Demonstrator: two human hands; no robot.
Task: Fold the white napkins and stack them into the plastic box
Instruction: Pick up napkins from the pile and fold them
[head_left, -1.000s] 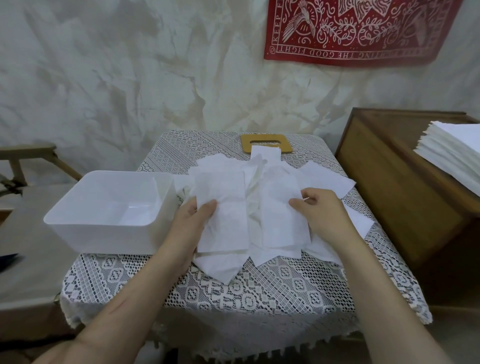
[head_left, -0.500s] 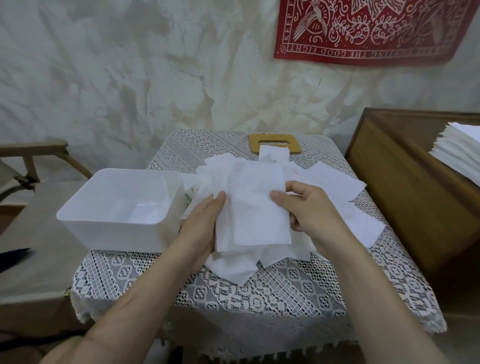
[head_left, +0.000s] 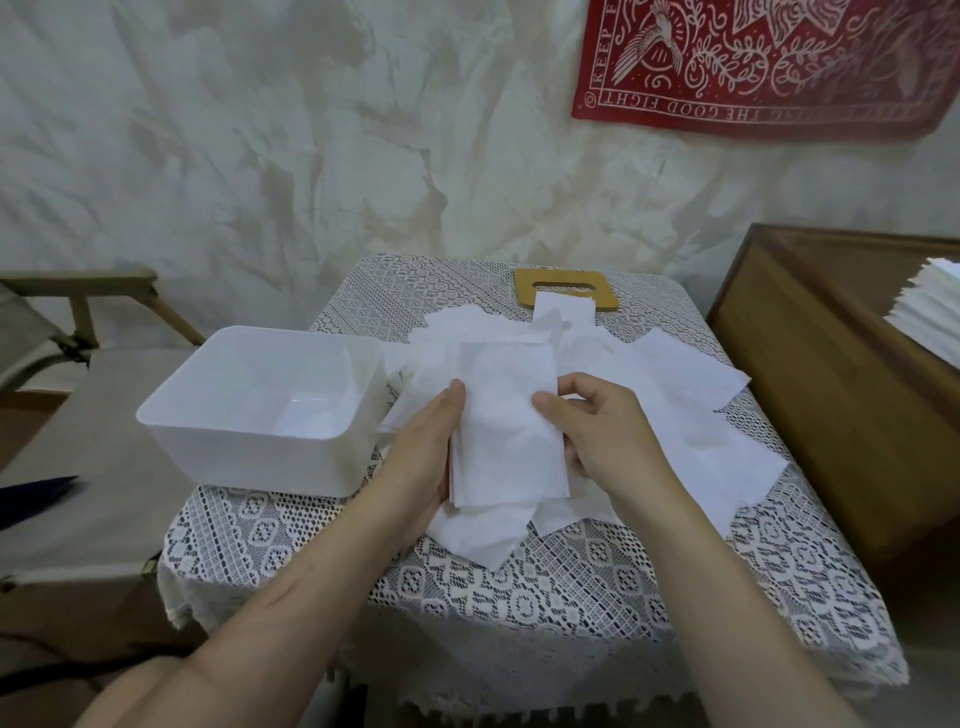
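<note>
One red banner (head_left: 769, 62) is hanging on the wall at 1 o'clock. Its white lettering is running upside down, reading "THE GOOD FIGHT" along the lower border and "KEEP" up the left one.

Two bare hands are holding one folded napkin (head_left: 506, 426) over the middle of the table (head_left: 519, 587). The left hand (head_left: 421, 457) is gripping the napkin's 9 o'clock edge, thumb lying on top and fingers hidden underneath. The right hand (head_left: 597, 436) is pinching the 3 o'clock edge, thumb on top and fingers curling beneath.

Loose napkins (head_left: 680, 400) are lying spread under it and out toward 3 o'clock, overlapping too much to count. One box (head_left: 260, 452) is sitting at the table's 9 o'clock, just beside the pile. One tan board (head_left: 524, 291) is lying at 12 o'clock, with a napkin covering its near edge. One cabinet (head_left: 831, 395) is standing at 3 o'clock, carrying one stack (head_left: 930, 306) of napkins.
</note>
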